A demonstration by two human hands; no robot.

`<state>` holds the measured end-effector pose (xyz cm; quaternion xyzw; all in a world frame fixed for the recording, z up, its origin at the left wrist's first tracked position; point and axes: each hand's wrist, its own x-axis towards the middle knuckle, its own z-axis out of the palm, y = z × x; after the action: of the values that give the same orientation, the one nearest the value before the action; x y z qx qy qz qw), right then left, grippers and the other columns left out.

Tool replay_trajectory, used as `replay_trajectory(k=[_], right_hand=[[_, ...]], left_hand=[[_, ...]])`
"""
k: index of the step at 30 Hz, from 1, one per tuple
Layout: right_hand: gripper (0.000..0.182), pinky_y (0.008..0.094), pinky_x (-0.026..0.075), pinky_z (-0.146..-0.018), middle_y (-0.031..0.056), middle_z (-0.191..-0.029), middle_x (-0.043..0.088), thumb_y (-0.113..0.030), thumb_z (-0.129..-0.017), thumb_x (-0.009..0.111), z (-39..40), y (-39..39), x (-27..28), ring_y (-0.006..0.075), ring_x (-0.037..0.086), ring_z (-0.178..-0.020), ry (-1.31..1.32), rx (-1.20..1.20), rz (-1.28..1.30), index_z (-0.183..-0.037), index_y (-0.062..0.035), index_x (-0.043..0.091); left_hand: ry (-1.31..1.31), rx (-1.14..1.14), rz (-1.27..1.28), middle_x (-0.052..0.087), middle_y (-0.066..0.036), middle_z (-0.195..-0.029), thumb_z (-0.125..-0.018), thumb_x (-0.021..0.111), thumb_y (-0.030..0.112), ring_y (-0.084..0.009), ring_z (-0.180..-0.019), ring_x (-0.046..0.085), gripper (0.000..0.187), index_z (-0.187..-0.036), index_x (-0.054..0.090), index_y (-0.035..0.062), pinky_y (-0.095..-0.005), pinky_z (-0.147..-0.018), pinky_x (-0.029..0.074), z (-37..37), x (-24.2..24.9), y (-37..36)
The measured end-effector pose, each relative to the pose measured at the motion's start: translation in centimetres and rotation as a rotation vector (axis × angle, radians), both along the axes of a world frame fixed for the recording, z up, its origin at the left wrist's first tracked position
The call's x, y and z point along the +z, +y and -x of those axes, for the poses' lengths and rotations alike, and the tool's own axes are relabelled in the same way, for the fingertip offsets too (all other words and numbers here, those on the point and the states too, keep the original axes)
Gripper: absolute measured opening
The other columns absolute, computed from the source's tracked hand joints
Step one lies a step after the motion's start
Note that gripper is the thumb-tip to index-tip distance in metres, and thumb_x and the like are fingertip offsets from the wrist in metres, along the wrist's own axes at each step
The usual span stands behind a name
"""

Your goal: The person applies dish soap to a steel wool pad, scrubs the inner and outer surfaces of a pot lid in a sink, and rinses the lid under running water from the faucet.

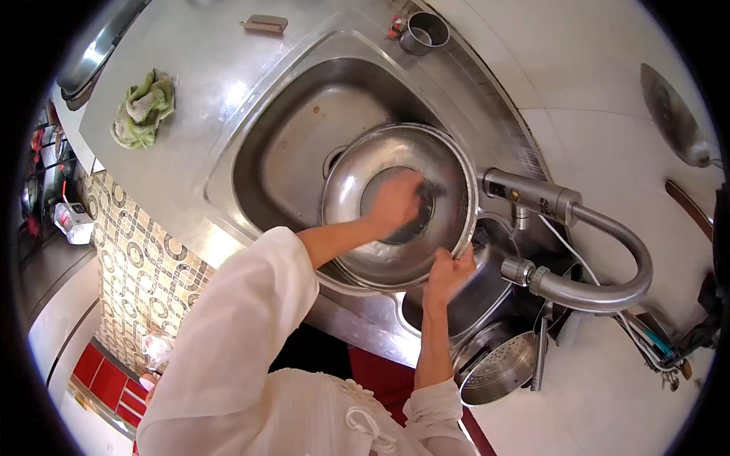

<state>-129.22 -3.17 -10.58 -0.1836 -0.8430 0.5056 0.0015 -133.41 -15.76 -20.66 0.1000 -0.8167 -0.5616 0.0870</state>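
Note:
A wide, round stainless steel basin [357, 182] rests tilted over the sink [281, 129], covering part of the sink's drain. My right hand [451, 270] grips the basin's near right rim, thumb on the inner side. Inside the basin, my left hand [395, 201] is pressed to the bottom with its fingers curled. It is slightly blurred, and whatever lies under the fingers is hidden; a dark patch shows beside them. The curved faucet [532, 194] stands just right of the basin, and its spout end [517, 271] is near my right hand.
A green cloth [144, 110] lies on the steel counter at left. A metal cup [424, 33] and a small brown object [265, 24] sit at the back. A perforated strainer [498, 368] and other pans are at lower right. A ladle-like utensil [673, 114] is at far right.

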Motion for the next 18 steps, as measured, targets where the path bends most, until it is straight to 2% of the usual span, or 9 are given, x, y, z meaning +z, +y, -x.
replay_trajectory(k=[2,4,5,7,8,11,14,15,18], right_hand=[[0.035,0.023,0.044,-0.068,0.0038,-0.086,0.062,0.008,-0.066,0.048,-0.2,0.9,-0.4,0.0114,0.054,-0.073,-0.045,0.059,-0.01,-0.099,0.0047,0.059],[0.035,0.0235,0.041,-0.059,0.0028,-0.079,0.06,0.005,-0.068,0.049,0.0,-0.9,1.5,0.0094,0.05,-0.064,-0.028,0.052,-0.003,-0.102,0.0042,0.058],[0.035,0.0241,0.038,-0.05,0.0017,-0.072,0.057,0.003,-0.071,0.05,0.1,-1.8,2.3,0.0074,0.045,-0.056,-0.016,0.038,-0.006,-0.105,0.0037,0.058],[0.032,0.0244,0.036,-0.046,0.0018,-0.062,0.052,-0.001,-0.073,0.053,-0.2,-1.7,1.8,0.0063,0.041,-0.05,0.038,0.068,-0.041,-0.104,0.0038,0.057],[0.032,0.0249,0.036,-0.046,0.0019,-0.06,0.05,-0.001,-0.073,0.054,-0.2,-1.7,1.7,0.0062,0.04,-0.05,0.028,0.092,-0.088,-0.104,0.004,0.057],[0.031,0.0264,0.042,-0.055,0.0039,-0.069,0.055,-0.003,-0.074,0.055,-0.2,-3.3,1.9,0.0083,0.048,-0.06,0.135,0.125,-0.064,-0.105,0.0026,0.056],[0.036,0.0265,0.045,-0.068,0.0065,-0.081,0.058,-0.006,-0.079,0.061,-0.3,-5.9,4.4,0.0109,0.054,-0.075,0.075,0.156,0.077,-0.113,0.0019,0.052],[0.037,0.0262,0.045,-0.069,0.0057,-0.081,0.058,-0.006,-0.079,0.062,-0.5,-6.4,4.2,0.0107,0.054,-0.076,0.122,0.202,0.153,-0.113,0.003,0.052],[0.038,0.025,0.045,-0.069,0.0042,-0.081,0.057,-0.003,-0.079,0.063,-1.6,-7.2,2.8,0.01,0.053,-0.076,0.181,0.284,0.311,-0.114,0.0051,0.052]], left_hand=[[-0.059,-0.366,-0.05,0.058,-0.021,-0.091,-0.069,0.057,0.002,-0.0415,-0.087,0.054,0.023,-0.093,0.055,0.0012,-0.0454,-0.074,0.045,-1.7,2.6,0.4],[0.094,-0.323,-0.061,0.059,-0.018,-0.088,-0.072,0.054,0.003,-0.0364,-0.084,0.058,0.03,-0.103,0.054,0.0026,-0.0446,-0.073,0.045,-3.6,1.8,-0.1],[-0.162,-0.298,-0.247,0.058,-0.016,-0.087,-0.074,0.051,0.003,-0.0297,-0.081,0.058,0.035,-0.109,0.051,0.0042,-0.0418,-0.07,0.046,-4.0,2.8,-1.0],[-0.284,-0.218,-0.447,0.055,-0.009,-0.091,-0.08,0.044,0.006,-0.0113,-0.076,0.054,0.047,-0.126,0.042,0.0102,-0.0317,-0.059,0.045,-4.3,0.6,-1.4],[-0.267,-0.233,-0.435,0.055,-0.009,-0.091,-0.08,0.044,0.006,-0.0113,-0.076,0.054,0.047,-0.126,0.042,0.0102,-0.0317,-0.059,0.045,-3.9,1.6,-2.0],[-0.656,-0.29,-0.913,0.054,-0.009,-0.105,-0.087,0.047,0.023,-0.0207,-0.094,0.055,0.046,-0.13,0.039,0.0082,-0.0324,-0.079,0.046,-2.9,9.7,-4.7],[-0.376,-0.3,-0.558,0.054,-0.012,-0.11,-0.087,0.053,0.039,-0.025,-0.1,0.053,0.058,-0.13,0.038,0.0027,-0.034,-0.088,0.043,-3.4,12.0,-3.7],[-0.251,-0.258,-0.328,0.053,-0.015,-0.11,-0.079,0.063,0.051,-0.0249,-0.1,0.052,0.076,-0.129,0.038,-0.0005,-0.0339,-0.087,0.043,-3.2,12.5,-3.5],[-0.413,-0.206,-0.272,0.049,-0.027,-0.119,-0.069,0.071,0.049,-0.0369,-0.115,0.048,0.085,-0.129,0.039,-0.0027,-0.0412,-0.096,0.038,-2.5,13.6,-4.4]])
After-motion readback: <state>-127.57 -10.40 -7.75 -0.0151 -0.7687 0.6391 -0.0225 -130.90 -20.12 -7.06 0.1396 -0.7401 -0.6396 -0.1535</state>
